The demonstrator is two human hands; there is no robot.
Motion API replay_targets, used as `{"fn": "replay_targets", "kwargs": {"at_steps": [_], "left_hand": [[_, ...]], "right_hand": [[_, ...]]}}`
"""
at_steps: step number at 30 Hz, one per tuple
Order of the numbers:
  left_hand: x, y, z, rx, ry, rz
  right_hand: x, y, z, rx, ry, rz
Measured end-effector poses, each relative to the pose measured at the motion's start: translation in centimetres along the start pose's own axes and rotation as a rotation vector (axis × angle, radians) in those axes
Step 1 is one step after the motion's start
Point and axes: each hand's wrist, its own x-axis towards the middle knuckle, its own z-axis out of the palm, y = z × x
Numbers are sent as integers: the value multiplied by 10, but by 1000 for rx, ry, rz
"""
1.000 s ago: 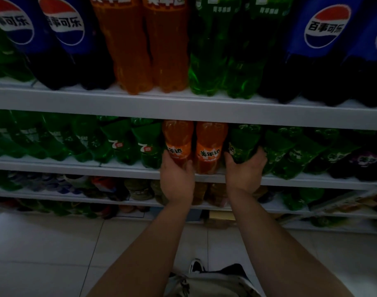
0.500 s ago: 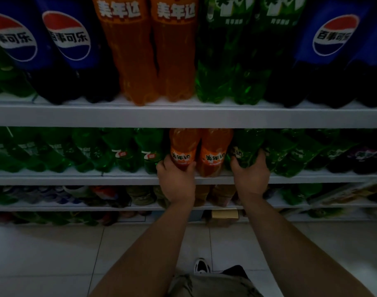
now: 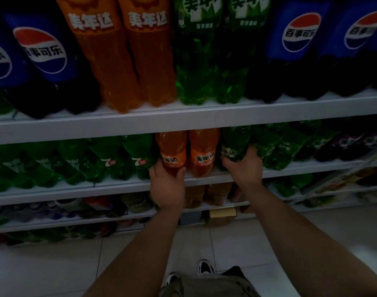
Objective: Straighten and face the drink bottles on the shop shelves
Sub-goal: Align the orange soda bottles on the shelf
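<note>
On the second shelf (image 3: pixel 119 187) two small orange soda bottles stand side by side. My left hand (image 3: pixel 167 185) grips the lower part of the left orange bottle (image 3: pixel 171 150). The right orange bottle (image 3: pixel 202 152) stands free between my hands. My right hand (image 3: pixel 244 169) grips the base of a dark green bottle (image 3: pixel 234 142) just right of it. Rows of green bottles (image 3: pixel 110 157) fill the same shelf on both sides.
The top shelf (image 3: pixel 183 118) carries large blue-labelled cola bottles (image 3: pixel 44 61), two big orange bottles (image 3: pixel 123 61) and green ones (image 3: pixel 206 61). Lower shelves hold mixed small bottles. A cardboard box (image 3: pixel 221 213) sits at floor level under the shelving. Pale floor tiles and my shoes lie below.
My view has tilted up and drawn closer to the shelves. Both hands keep their grip on the same bottles, with hardly any shift.
</note>
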Motion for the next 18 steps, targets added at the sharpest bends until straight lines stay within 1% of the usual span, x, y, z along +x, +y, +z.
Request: {"fn": "replay_targets", "kwargs": {"at_steps": [3,6,7,9,13,15,18], "left_hand": [[-3,5,2,-22,17,-23],[-2,7,4,-3,17,-45],[-2,6,4,1,17,-38],[-3,4,3,0,18,-6],[-2,2,1,-8,6,14],[-3,0,-1,0,-6,35],[-5,-5,-4,4,-5,56]], "right_hand": [[9,3,-8,9,-118,-38],[11,3,-8,26,-186,-17],[9,0,-6,45,-179,-4],[4,-6,0,44,-108,12],[-5,-13,8,-61,63,26],[-5,-11,8,-31,72,8],[0,-3,2,-32,34,-22]]}}
